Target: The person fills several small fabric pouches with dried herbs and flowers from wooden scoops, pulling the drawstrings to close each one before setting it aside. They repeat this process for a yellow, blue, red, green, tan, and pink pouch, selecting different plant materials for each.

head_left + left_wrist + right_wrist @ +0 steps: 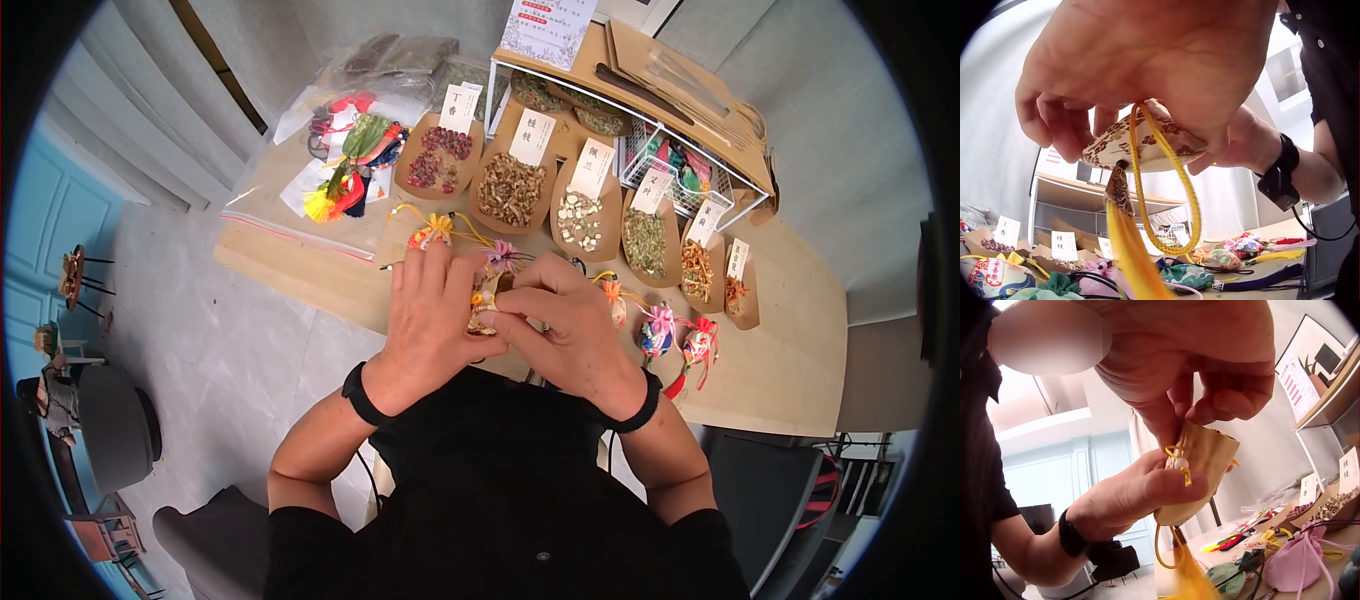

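My left hand [425,315] grips a small cream sachet with brown flowers [1166,150], its fingers and thumb around the sides. From the sachet's underside hang a yellow cord loop [1192,212] and a golden-yellow tassel [1132,250]. Seen from the right wrist, the pouch stands upright with its top edge [1213,432] uppermost, and a pale bead [1180,464] lies against it near the left thumb. My right hand [575,315] pinches at that top edge with thumb and forefinger; what lies between the fingertips is mostly hidden.
Behind the hands, labelled brown paper trays hold dried materials, including red buds [435,160] and chopped stems [510,190]. Finished sachets, including a pink pouch [1297,559], lie close by. A wooden shelf [590,60] stands at the back; a plastic bag [300,220] lies left, beneath coloured tassels [345,190].
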`<state>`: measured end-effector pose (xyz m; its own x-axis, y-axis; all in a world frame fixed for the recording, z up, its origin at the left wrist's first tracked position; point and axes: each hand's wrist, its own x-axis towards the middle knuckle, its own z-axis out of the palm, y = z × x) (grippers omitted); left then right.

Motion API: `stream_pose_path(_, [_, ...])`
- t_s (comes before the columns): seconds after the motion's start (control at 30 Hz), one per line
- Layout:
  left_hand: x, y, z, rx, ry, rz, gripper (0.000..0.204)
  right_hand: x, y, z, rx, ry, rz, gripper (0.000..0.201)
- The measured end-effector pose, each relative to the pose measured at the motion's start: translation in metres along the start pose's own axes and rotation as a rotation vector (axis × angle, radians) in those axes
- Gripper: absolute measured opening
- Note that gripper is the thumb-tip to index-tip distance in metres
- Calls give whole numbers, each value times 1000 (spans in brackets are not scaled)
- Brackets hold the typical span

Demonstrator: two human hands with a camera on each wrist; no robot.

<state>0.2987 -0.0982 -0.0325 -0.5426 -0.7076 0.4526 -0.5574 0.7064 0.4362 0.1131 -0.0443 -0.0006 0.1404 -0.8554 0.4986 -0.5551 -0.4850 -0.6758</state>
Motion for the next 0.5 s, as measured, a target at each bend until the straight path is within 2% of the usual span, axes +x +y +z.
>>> stream_pose_path(0.1, [2, 0, 4, 10, 3, 25, 69, 2, 7, -1, 23, -8, -33, 14])
stream_pose_path(0.2, [7, 4, 7, -17, 55, 47, 67, 7, 10, -5, 138, 1, 110, 10])
stream_pose_path(0.3, [13, 2, 9, -33, 71, 64, 64, 13, 12, -16, 151, -79, 285, 10])
stream_pose_path(0.4, [24, -9, 12, -23, 38, 24, 64, 31, 5, -26, 74, -110, 323, 14])
stream_pose_path(0.5, [35, -25, 17, 24, 42, 13, 66, 52, 23, -32, 3, -61, 321, 18])
